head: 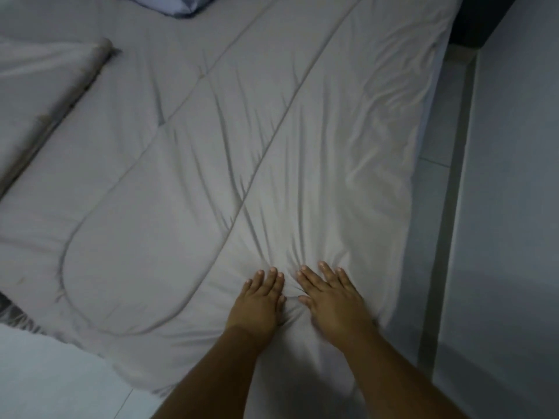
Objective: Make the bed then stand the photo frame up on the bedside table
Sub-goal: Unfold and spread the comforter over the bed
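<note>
Looks like the left hand (257,300) and right hand (332,297) are flat, fingers straight, gripping nothing, on the near-right end of the spread-out comforter (211,146); it seems soft, light and crease-prone, so I'd grab its near hem.

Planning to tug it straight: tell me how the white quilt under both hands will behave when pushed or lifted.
Probably floppy: the quilt bunches into creases ahead of the left hand and right hand. Its stitched channels suggest soft, fairly light padding.
</note>
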